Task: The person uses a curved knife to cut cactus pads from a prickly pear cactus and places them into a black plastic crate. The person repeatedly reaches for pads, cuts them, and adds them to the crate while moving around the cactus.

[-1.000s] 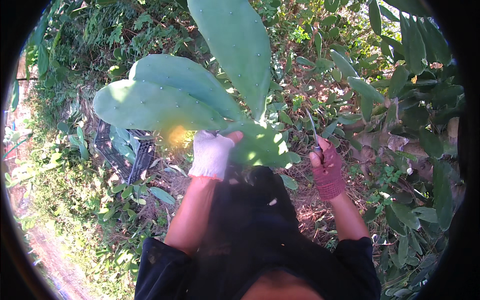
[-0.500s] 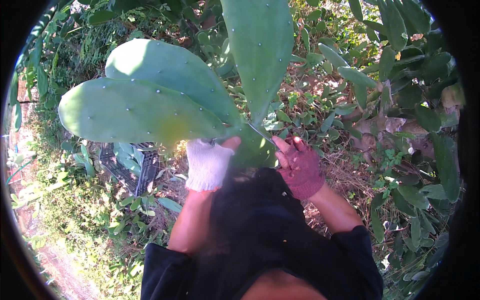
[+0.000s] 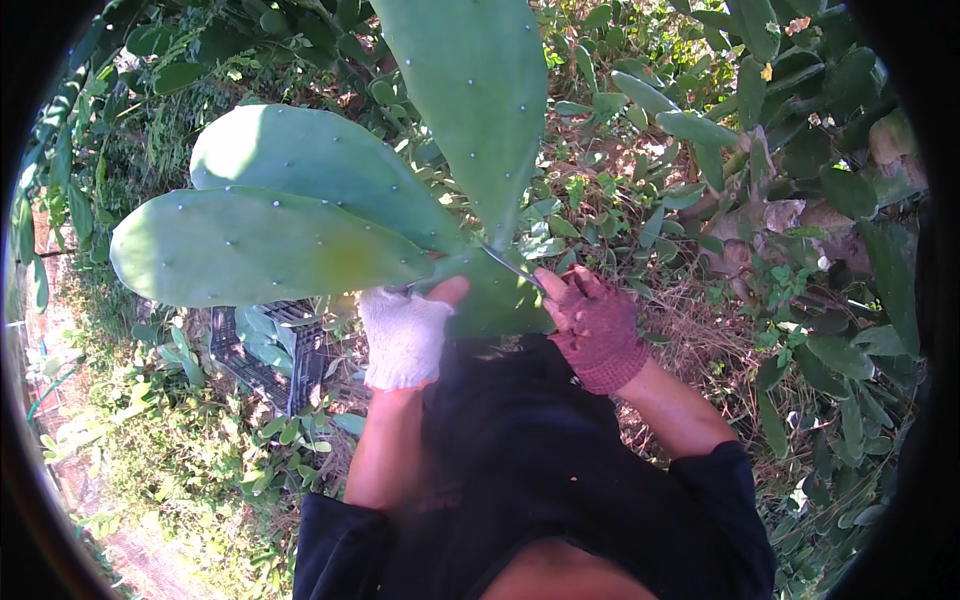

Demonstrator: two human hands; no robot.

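A prickly pear cactus with large green pads stands before me. Two pads spread left, a front pad (image 3: 270, 245) and one behind it (image 3: 310, 165), while a tall pad (image 3: 475, 100) rises beside them. All meet at a lower pad (image 3: 495, 300). My left hand (image 3: 408, 328), in a whitish glove with its thumb bare, grips the base of the left pads; its fingers are partly hidden. In my right hand (image 3: 590, 320), in a dark red glove, is a thin-bladed knife (image 3: 512, 265). Its blade lies against the joint under the tall pad; the handle is hidden in the glove.
A black plastic crate (image 3: 308, 372) with cut green pads in it stands on the ground to the left. Thick cactus growth (image 3: 850, 270) crowds the right side. Dry grass and weeds cover the ground, and a pale path (image 3: 150, 555) runs along the far left.
The whole view has shifted slightly. The tall pad's top leans further left, and the left pads sit a little lower. Both hands keep their grip, with the blade still at the joint.
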